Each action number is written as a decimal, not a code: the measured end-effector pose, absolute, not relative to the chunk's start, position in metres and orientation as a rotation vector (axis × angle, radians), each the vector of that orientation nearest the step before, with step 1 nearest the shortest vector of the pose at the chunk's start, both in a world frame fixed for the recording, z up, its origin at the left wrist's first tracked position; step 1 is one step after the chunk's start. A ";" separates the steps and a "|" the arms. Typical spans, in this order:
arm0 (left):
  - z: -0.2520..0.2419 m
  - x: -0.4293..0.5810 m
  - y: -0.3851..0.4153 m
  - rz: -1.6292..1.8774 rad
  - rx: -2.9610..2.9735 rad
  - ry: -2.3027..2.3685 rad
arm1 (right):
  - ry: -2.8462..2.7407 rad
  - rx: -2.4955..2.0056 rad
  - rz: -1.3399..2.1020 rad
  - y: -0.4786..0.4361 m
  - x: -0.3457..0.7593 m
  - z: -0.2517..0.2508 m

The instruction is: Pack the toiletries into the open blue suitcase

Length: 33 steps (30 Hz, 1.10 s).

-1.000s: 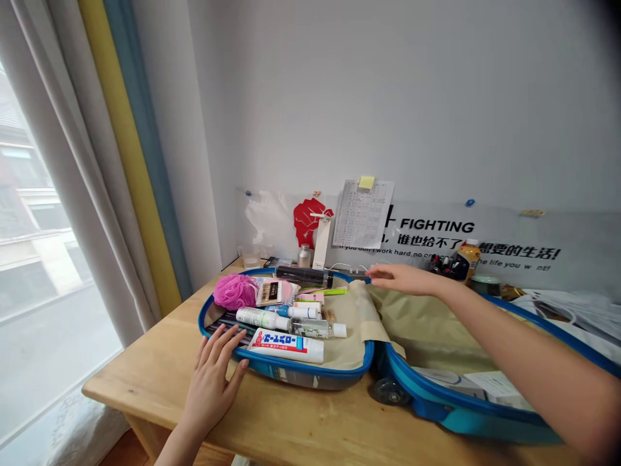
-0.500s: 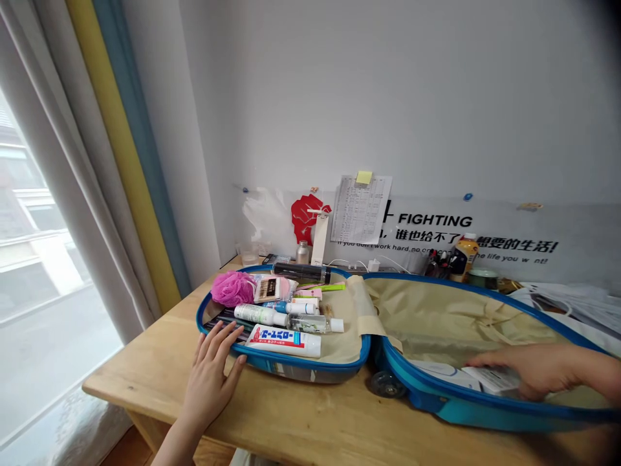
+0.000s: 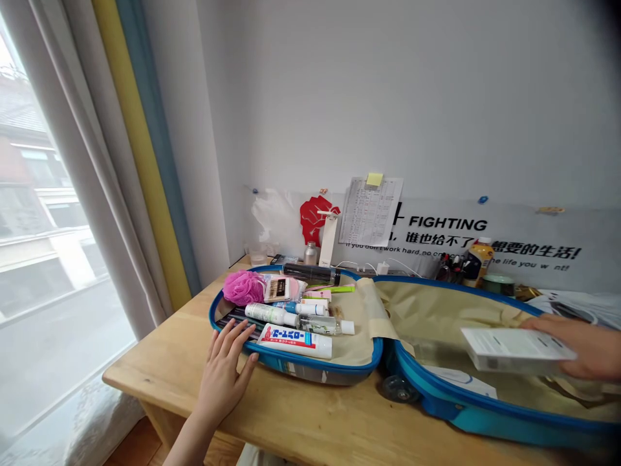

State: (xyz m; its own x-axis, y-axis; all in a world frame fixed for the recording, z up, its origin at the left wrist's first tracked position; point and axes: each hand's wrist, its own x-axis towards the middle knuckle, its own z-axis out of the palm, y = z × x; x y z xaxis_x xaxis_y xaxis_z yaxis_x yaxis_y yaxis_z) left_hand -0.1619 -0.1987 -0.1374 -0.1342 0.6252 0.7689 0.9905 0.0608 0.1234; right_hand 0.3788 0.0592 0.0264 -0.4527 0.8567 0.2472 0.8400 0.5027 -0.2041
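Note:
An open blue suitcase (image 3: 466,414) lies spread on the wooden table. My left hand (image 3: 226,369) rests on the near rim of its left half, fingers spread and holding nothing. Beside those fingers lie a toothpaste tube (image 3: 297,341), a white bottle (image 3: 270,314), a clear bottle (image 3: 320,325) and a pink bath puff (image 3: 243,287). My right hand (image 3: 582,343) grips a flat white box (image 3: 517,346) above the right half. Beneath the box, a white item with a blue line (image 3: 460,380) lies on the beige lining.
Along the wall stand a yellow bottle (image 3: 479,259), pens (image 3: 453,268), a silver bottle (image 3: 311,252) and a white lamp (image 3: 328,239). Papers (image 3: 577,304) lie at the right. Curtains (image 3: 140,149) hang by the window at the left.
My right hand has lifted the white box up off the suitcase lining. The view has shifted slightly left. My left hand stays on the rim.

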 end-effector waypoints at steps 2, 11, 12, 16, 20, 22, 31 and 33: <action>-0.137 -0.161 -0.198 -0.903 -1.610 -1.814 | -2.481 -1.548 0.238 0.057 0.358 0.061; -0.139 -0.157 -0.196 -0.929 -1.561 -1.779 | -2.718 -1.065 0.370 -0.029 0.132 0.071; -0.140 -0.157 -0.196 -0.931 -1.561 -1.775 | -2.742 -1.016 0.378 -0.037 0.107 0.062; -0.139 -0.155 -0.196 -0.960 -1.539 -1.803 | -2.794 -0.886 0.407 -0.059 0.025 0.030; -0.139 -0.153 -0.197 -0.993 -1.493 -1.844 | -2.783 -0.816 0.443 -0.074 -0.021 0.009; -0.140 -0.153 -0.197 -0.980 -1.497 -1.840 | -2.756 -0.778 0.483 -0.080 -0.031 0.002; -0.139 -0.156 -0.197 -0.950 -1.568 -1.838 | -2.714 -0.504 0.778 -0.063 -0.002 0.009; -0.139 -0.157 -0.198 -0.952 -1.572 -1.855 | -2.669 -0.513 0.778 -0.047 0.020 0.022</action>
State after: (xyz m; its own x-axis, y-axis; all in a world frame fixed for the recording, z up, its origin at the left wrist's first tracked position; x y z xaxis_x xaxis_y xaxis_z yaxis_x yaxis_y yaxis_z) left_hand -0.1570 -0.1976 -0.1389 -0.1874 0.6120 0.7684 0.9810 0.0772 0.1778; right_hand 0.0196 -0.0468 0.0225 -0.8869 0.4191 0.1944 0.2490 0.7880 -0.5631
